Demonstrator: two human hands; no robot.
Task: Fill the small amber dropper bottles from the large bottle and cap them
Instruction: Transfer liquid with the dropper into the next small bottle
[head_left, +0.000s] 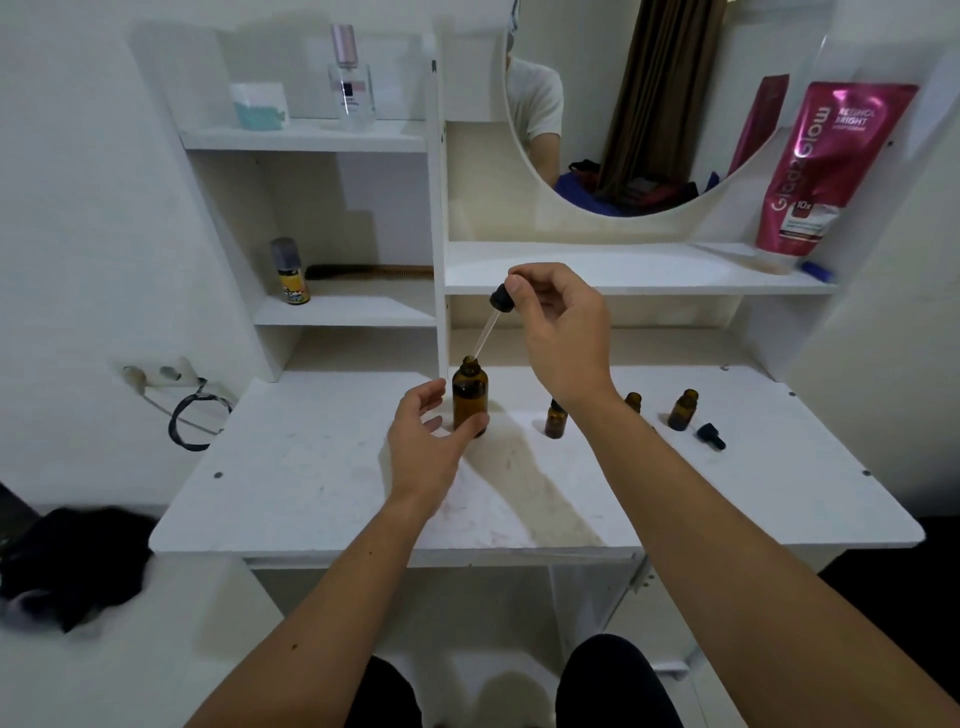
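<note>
Above the large bottle (469, 395), the right hand (561, 332) pinches the dropper (493, 317); left hand (426, 436) grip wide beside it.

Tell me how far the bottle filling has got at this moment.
Nothing looks finished: the two small amber bottles on the right stand uncapped, a third is partly hidden by the wrist, and a loose black dropper cap lies on the white table. In hand: the right hand pinches a black-bulbed glass dropper over the large amber bottle, which the left hand loosely steadies. Filling and capping remain.
</note>
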